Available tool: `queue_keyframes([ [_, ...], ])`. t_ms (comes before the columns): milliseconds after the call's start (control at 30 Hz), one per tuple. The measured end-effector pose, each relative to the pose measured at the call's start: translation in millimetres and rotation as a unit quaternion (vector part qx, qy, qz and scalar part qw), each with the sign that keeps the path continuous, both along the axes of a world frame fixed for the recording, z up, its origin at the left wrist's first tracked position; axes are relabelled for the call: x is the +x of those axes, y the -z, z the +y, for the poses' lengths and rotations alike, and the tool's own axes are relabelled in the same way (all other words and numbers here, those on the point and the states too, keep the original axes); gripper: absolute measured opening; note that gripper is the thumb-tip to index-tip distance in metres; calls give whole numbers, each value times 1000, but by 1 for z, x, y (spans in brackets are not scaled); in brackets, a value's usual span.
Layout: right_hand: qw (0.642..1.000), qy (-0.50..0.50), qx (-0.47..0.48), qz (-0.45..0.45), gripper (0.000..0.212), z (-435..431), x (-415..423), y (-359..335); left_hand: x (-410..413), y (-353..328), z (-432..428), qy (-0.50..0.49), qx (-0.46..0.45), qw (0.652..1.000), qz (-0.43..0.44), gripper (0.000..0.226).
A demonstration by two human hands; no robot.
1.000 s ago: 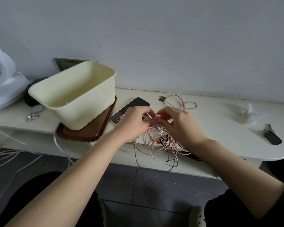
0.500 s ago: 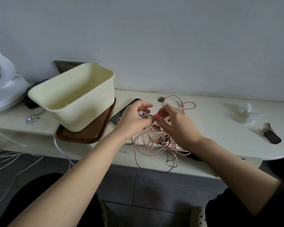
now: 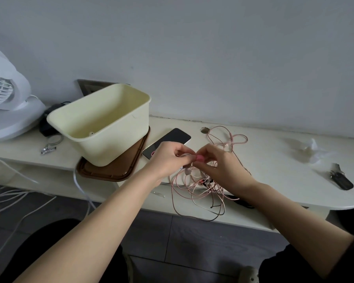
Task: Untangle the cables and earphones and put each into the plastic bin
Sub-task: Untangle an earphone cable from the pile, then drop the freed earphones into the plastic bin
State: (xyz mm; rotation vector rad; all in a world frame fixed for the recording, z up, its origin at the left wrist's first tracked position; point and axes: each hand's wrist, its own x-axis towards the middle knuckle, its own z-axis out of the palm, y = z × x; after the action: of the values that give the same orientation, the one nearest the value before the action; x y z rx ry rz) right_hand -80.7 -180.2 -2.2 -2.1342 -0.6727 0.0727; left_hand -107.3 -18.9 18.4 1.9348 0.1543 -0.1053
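Observation:
A tangle of thin pink and white cables and earphones (image 3: 198,190) hangs over the front edge of the cream shelf (image 3: 274,190), with one pink loop (image 3: 233,139) lying further back. My left hand (image 3: 170,158) pinches a white cable strand at the top of the tangle. My right hand (image 3: 221,164) pinches a small pink piece (image 3: 199,158) right beside it, fingertips nearly touching. The pale yellow plastic bin (image 3: 102,127) stands to the left on a brown lid (image 3: 114,170); only a small white piece shows inside it.
A black phone (image 3: 170,141) lies behind my left hand. A white fan (image 3: 6,111) stands at far left, with a metal clip (image 3: 48,149) near it. Crumpled clear plastic (image 3: 313,150) and a dark key fob (image 3: 340,178) sit at right. Loose white cords (image 3: 12,199) trail off the left edge.
Both hands have lifted slightly and drawn their fingertips together on the pink piece and white strand. The tangle below has barely shifted.

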Motion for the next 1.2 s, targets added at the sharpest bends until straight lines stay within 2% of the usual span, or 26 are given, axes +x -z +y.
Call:
queue_keyframes([
  [67,1000,7,15,18,10,3,-1,-1,-2,1,2,-5,24,1000,-17,4],
  [267,997,29,43,54,7,10,-2,-3,-7,-7,6,-5,52,996,-69,5],
  [467,995,-13,30,98,11,18,-3,-14,-17,-17,26,-5,123,983,-134,4],
  [533,996,-9,24,87,14,25,-3,-19,-21,-20,41,2,186,967,-174,8],
  [600,998,-3,15,65,19,36,-1,-27,-26,-23,60,-9,288,935,-205,14],
  [700,999,13,11,31,19,60,5,-42,-32,-32,95,-98,399,882,-232,19],
  [800,1000,19,14,-10,23,92,15,-57,-37,-38,130,-182,452,847,-213,20],
  [900,998,8,31,-57,20,138,26,-70,-45,-33,160,-218,479,838,-144,20],
  [1033,995,-12,20,-92,26,199,38,-79,-53,-23,174,-197,498,837,-112,12],
  [1200,994,-31,-58,-86,26,246,53,-66,-51,-21,180,-169,500,840,-122,21],
])
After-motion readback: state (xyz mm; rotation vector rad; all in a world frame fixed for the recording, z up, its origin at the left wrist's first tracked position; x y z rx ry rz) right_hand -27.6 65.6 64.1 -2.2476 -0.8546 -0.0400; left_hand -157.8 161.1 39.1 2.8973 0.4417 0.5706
